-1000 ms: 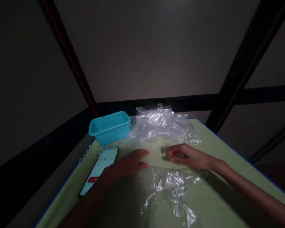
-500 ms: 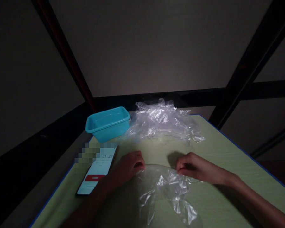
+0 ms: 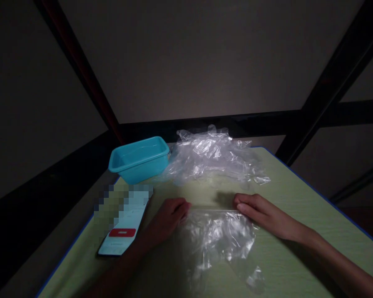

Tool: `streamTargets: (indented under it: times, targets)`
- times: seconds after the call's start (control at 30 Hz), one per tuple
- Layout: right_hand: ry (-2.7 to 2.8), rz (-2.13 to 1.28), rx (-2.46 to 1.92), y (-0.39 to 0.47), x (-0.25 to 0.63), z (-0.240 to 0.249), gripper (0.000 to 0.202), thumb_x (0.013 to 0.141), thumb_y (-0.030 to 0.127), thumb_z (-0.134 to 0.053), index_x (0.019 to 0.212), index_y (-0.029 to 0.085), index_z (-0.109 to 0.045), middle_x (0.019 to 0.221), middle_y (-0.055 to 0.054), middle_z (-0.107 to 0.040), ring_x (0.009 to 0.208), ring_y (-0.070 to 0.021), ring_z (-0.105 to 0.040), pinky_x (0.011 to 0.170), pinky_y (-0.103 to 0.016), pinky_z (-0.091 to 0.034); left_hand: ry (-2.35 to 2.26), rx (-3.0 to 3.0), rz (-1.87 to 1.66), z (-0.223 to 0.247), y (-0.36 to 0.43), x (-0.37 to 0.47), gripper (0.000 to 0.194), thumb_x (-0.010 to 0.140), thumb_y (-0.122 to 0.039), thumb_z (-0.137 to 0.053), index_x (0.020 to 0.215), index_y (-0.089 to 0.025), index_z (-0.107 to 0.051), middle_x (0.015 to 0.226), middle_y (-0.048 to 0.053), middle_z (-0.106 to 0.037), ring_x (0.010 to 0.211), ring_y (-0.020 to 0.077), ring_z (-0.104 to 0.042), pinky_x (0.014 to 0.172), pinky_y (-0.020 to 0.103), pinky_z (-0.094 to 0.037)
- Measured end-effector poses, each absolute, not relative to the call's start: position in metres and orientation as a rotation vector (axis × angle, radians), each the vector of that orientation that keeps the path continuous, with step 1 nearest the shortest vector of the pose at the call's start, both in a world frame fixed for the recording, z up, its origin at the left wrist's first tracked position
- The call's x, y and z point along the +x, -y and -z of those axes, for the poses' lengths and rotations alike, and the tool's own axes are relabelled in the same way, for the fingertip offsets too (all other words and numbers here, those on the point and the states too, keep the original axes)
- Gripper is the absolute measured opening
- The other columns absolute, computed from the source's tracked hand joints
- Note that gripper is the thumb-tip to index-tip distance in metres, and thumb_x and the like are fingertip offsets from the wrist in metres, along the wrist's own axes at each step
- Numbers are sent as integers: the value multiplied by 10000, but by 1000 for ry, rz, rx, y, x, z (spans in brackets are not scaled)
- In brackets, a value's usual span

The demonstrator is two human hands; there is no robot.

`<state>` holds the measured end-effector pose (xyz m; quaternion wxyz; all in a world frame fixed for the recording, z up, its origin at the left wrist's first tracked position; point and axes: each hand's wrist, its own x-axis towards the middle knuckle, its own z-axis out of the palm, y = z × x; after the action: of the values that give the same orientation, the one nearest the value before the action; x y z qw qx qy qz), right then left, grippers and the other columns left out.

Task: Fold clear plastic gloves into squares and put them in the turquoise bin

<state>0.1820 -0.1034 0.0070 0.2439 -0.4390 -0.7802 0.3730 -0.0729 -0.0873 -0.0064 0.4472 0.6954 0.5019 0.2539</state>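
Clear plastic film is pinched between the fingertips of both hands: the left hand [image 3: 170, 216] has thumb and forefinger closed on one end of a straight edge, the right hand [image 3: 261, 209] has them closed on the other end, with the rest of its fingers curled in. Between the two grips the edge runs nearly straight, parallel to the far edge of the tabletop [image 3: 294, 192], and the film spreads from it toward the near edge, about midway between the left and right edges.

The piece looks like a thin disposable glove [image 3: 216, 236]. It should be very light and limp, with no stiffness of its own, slippery between bare fingers and easy to crease, stretch or tear. The two ends of the straight edge seem the best places to hold it, since that keeps the opening flat; a pinch mid-film would probably just bunch it.

It is colourless and see-through, crumpled, with bright white glints along its folds and a rounded lobe toward the near right. Where the layers part is too faint to tell.

Beyond the hands, a loose pile [image 3: 211, 155] of similar clear plastic lies along the far edge. Just left of it, by the far left corner, sits a turquoise tub [image 3: 143, 170]. Nearer, beside the left forearm and close to the left edge, lies a lit phone [image 3: 129, 217], partly masked.
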Motion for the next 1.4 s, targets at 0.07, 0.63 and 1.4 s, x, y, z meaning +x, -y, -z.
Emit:
streamTargets:
  times: [0.07,0.63,1.4]
  targets:
    - [2233,-939,-1172,104,184,-10,383,874,546,-389,871,197,-548,682,1,-517,616,-149,-500,551,-278,-392,-1264,1707,-645,8,87,-72,356,781,-450,-369,520,-208,-367,446,-61,-365,430,94,-341,450,233,-251]
    - [1924,-1104,-1455,95,191,0,590,802,701,-299,461,222,-346,410,47,-330,388,-85,-307,402,-250,-276,-1096,1520,-495,13,78,-84,429,444,-319,-777,774,-131,-579,504,-97,-402,472,58,-336,439,183,-212]
    - [2287,-274,-1010,118,155,8,213,903,202,-377,927,170,-586,889,-99,-623,795,-191,-591,690,-331,-494,-1037,1547,-489,13,90,-71,450,738,-546,-481,495,-168,-503,340,-69,-379,315,59,-306,390,202,-235]
